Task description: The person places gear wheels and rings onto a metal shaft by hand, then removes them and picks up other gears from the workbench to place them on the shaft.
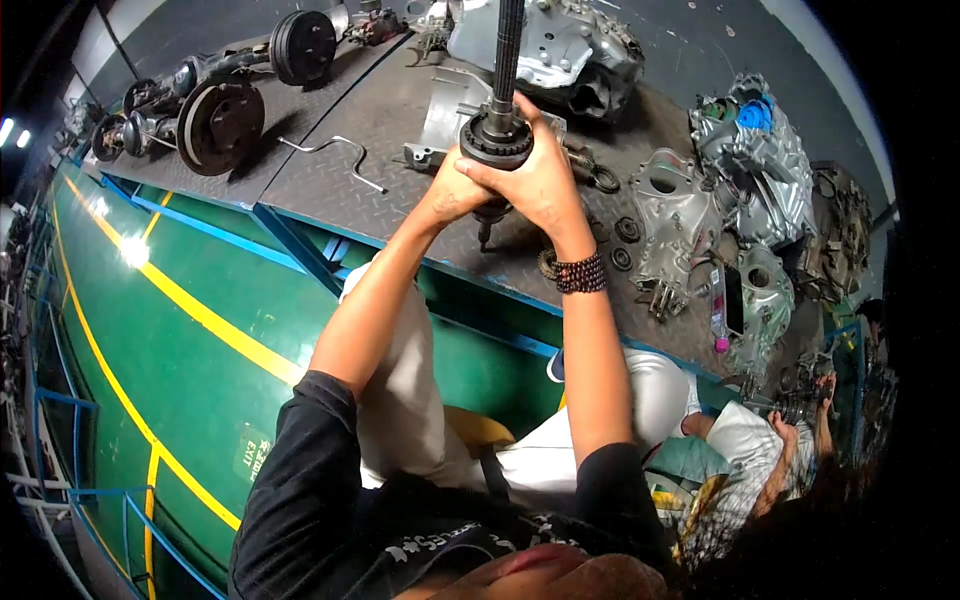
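Note:
Both of my hands are wrapped round a splined transmission shaft (507, 50), held upright over the near part of the workbench. My left hand (452, 192) closes round the left side of the toothed dark ring (494, 143) on the shaft. From the right, my right hand (540, 178) grips the same ring, its thumb laid across the front and its fingers partly hidden behind. The shaft's thin lower end shows below my hands. Just behind stands a silver metal housing (455, 100), partly covered by the shaft and hands.
A bent metal rod (340, 147) lies left of my hands, with axle and brake drums (220, 125) beyond. To the right are small gears (626, 230), silver gearbox casings (675, 200) and a bottle with a pink cap (721, 320). Another person's hand (785, 430) works at lower right.

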Tool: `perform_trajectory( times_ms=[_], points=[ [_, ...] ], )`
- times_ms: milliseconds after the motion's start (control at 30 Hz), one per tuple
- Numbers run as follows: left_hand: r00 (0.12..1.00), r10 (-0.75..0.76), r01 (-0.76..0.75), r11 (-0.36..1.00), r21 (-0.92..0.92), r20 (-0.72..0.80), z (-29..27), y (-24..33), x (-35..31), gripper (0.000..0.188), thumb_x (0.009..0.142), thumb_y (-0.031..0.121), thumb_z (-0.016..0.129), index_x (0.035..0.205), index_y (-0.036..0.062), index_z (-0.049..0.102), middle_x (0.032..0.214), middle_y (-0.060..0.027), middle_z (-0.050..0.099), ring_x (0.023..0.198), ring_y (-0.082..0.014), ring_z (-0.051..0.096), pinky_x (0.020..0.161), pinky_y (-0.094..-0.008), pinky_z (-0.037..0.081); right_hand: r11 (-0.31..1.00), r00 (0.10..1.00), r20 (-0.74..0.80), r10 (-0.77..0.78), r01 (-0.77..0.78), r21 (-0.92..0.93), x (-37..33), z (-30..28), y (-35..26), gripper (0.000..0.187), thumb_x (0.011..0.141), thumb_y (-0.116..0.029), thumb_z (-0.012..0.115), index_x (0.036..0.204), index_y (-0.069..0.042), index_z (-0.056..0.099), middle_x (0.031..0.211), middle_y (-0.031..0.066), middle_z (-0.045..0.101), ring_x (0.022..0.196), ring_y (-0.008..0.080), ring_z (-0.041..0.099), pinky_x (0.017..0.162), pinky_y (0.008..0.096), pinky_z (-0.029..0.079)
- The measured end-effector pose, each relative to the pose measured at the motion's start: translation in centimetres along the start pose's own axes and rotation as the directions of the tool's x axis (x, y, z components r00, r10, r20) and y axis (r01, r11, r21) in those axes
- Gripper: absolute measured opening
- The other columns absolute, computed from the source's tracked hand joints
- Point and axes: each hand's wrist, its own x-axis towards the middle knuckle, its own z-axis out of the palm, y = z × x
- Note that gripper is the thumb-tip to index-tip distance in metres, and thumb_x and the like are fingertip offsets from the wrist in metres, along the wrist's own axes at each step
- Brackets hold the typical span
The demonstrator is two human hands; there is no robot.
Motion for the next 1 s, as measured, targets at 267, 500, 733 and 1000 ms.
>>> perform_trajectory(
  times_ms=[267,500,733,1000],
  points=[
    [0.992,-0.124,0.126,0.99,0.06,-0.038,1.4,0.7,0.0,0.045,0.072,0.018,0.087,0.108,0.001,0.068,0.098,-0.0037,0.07,0.088,-0.0138,0.066,0.082,-0.032,0.056,0.961,0.976,0.191,0.107,-0.151,0.231,3.6,-3.6,-2.3,0.064,0.08,-0.024,0.092,0.13,0.001,0.061,0.11,0.0077,0.072,0.101,0.0139,0.069,0.092,0.0305,0.059],
    [0.994,-0.095,0.097,0.994,0.042,-0.046,1.2,0.7,0.3,0.039,0.075,0.016,0.084,0.108,0.0014,0.068,0.098,-0.0042,0.071,0.089,-0.0137,0.067,0.082,-0.0316,0.055,0.988,0.976,0.218,-0.015,-0.019,0.156,5.8,-4.5,-3.4,0.075,0.07,-0.039,0.097,0.12,0.004,0.062,0.104,0.0092,0.074,0.09,0.0133,0.072,0.083,0.0295,0.06],
    [0.997,-0.063,0.066,0.996,0.065,-0.041,1.1,0.7,0.3,0.038,0.073,0.013,0.077,0.107,-0.0001,0.067,0.094,-0.0038,0.07,0.085,-0.0117,0.065,0.077,-0.0305,0.055,0.96,0.98,0.194,0.036,-0.088,0.266,1.7,-2.7,-0.6,0.088,0.067,-0.033,0.1,0.134,0.003,0.055,0.114,0.008,0.071,0.105,0.0136,0.067,0.096,0.0306,0.055],
    [0.999,-0.05,0.05,0.991,0.127,-0.003,1.1,0.0,0.4,0.046,0.07,0.008,0.081,0.113,0.0012,0.067,0.102,-0.0054,0.072,0.092,-0.0137,0.066,0.084,-0.0331,0.056,0.998,0.937,0.342,0.065,-0.063,-0.016,2.5,-4.3,-0.9,0.08,0.072,-0.034,0.096,0.137,-0.003,0.059,0.117,0.0069,0.069,0.111,0.0157,0.065,0.101,0.0326,0.052]
  ],
)
